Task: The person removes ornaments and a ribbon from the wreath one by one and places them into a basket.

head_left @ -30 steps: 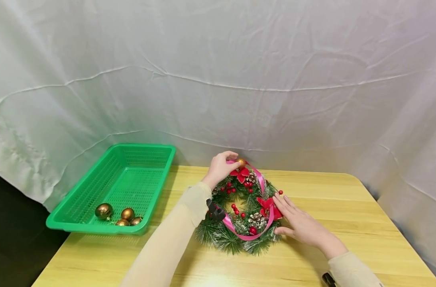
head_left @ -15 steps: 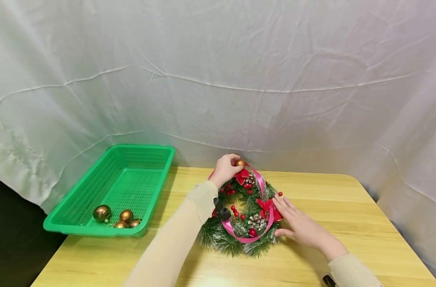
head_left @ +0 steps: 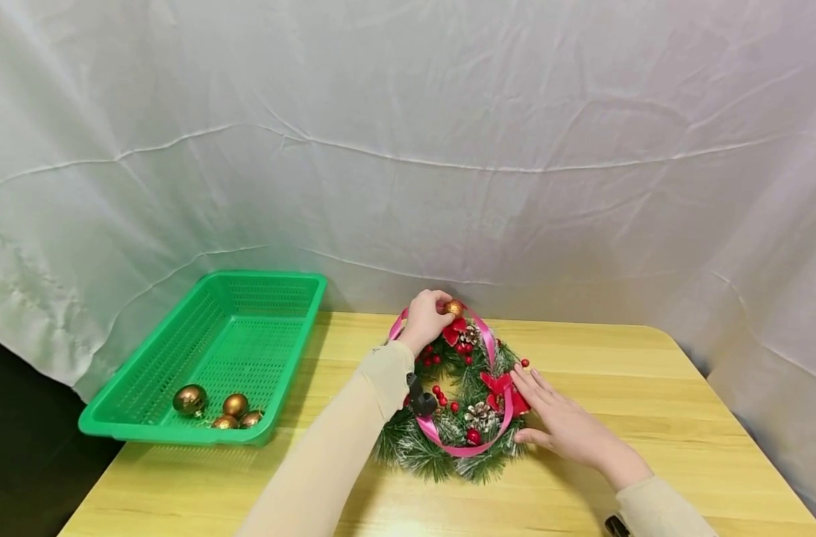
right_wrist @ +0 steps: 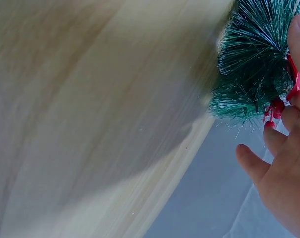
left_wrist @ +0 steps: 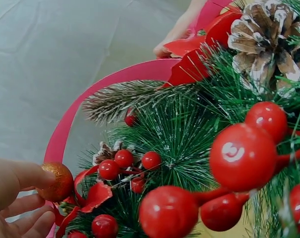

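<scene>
One table (head_left: pixel 683 403) under the wreath (head_left: pixel 471 382); green basket (head_left: pixel 247 343) left of it. I see right hand (head_left: pixel 569 425) at the wreath's right side, fingers extended, thumb apart. Left hand (head_left: pixel 427 319), shifted slightly rightward within a second, pinches gold ball (head_left: pixel 454 308) at the wreath's far edge: work there, I judge, unfinished.

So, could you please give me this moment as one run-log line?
left hand: pinches gold ball at far side of wreath | right hand: touches wreath's right side | green basket: holds bronze balls
</scene>
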A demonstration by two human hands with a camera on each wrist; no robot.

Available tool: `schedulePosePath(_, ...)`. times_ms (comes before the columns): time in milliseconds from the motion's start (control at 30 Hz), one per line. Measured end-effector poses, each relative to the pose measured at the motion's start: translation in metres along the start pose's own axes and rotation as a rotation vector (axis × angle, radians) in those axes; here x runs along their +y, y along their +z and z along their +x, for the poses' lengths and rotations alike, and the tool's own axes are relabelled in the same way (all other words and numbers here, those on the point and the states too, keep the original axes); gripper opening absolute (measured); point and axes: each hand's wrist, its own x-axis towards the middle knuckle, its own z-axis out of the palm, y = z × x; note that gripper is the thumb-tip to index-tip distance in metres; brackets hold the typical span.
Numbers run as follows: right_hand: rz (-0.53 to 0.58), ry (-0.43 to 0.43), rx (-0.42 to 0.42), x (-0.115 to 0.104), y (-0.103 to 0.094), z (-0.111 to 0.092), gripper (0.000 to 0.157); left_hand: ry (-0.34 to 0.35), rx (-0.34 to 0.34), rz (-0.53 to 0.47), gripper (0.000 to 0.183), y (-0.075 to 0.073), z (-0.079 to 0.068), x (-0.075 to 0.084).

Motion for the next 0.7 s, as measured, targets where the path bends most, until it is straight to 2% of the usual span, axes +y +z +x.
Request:
schedulePosePath(300, 0.0, 0.001, -0.008, -0.001, -0.001, 0.001, 0.09, -0.048, 0.018, -0.052, 0.03, 0.002, 0.0, -0.002)
schedulePosePath(467, -0.001, -0.011, -0.004, -0.002, 0.0, 0.001, 0.09, -0.037, 0.033, -0.04, 0.028, 0.0, -0.003, -0.001)
schedulePosePath(700, 0.004, -0.001, -0.006, 0.0, -0.001, 0.002, 0.091, -0.031, -0.011, -0.056, 0.026, -0.009, -0.008, 0.007)
